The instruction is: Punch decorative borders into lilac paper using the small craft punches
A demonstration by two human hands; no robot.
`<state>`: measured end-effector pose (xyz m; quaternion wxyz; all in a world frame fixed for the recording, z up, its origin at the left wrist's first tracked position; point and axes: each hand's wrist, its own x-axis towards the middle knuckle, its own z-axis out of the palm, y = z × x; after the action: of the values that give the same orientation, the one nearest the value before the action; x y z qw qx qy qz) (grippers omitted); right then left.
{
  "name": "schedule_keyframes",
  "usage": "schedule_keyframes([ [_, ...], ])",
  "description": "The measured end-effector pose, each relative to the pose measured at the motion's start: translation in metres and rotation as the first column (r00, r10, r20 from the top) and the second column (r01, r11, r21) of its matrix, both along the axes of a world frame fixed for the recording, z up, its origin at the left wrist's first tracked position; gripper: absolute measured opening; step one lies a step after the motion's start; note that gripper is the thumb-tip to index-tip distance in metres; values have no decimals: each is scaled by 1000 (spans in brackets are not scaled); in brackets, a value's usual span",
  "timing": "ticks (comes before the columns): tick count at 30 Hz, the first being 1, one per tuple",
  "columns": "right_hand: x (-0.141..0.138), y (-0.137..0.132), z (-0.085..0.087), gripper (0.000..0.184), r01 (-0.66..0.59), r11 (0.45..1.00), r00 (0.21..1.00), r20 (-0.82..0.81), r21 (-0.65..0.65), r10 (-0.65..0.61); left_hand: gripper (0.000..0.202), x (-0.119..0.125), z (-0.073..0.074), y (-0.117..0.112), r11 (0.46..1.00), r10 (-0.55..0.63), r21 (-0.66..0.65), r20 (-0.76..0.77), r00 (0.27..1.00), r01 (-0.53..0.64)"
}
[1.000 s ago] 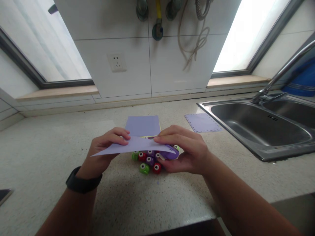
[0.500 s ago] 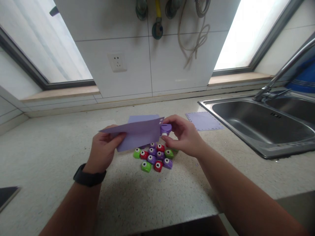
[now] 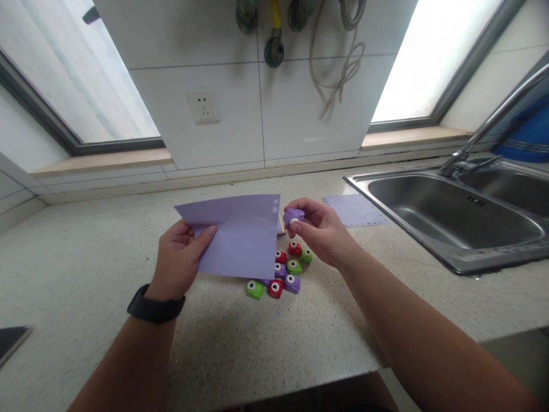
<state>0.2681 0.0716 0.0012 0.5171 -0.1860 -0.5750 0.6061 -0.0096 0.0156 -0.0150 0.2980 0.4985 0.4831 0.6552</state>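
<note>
While the left hand pinches a purple paper sheet at its left edge, raised above the counter, the right hand grips a small purple punch just beside the sheet's right edge, forearm angled inward.

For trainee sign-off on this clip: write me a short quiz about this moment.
1. True or false: the right hand holds a red punch.
2. The left hand holds: A a purple sheet, B a green punch, C a cable.
3. What does the second sheet lie next to?
Key: 1 false, its punch is purple; 2 A; 3 the sink.
</note>
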Motion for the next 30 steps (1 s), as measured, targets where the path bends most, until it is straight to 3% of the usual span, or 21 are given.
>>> schedule_keyframes([
  [8, -5, -2, 1, 37, 16, 998, 1000, 11, -59, -15, 34, 3, 4, -3, 997, -57, -51, 29, 998, 59],
  [30, -9, 0, -4, 41, 7, 998, 999, 32, -64, -5, 31, 3, 5, -6, 1000, -17, -11, -132, 991, 15],
])
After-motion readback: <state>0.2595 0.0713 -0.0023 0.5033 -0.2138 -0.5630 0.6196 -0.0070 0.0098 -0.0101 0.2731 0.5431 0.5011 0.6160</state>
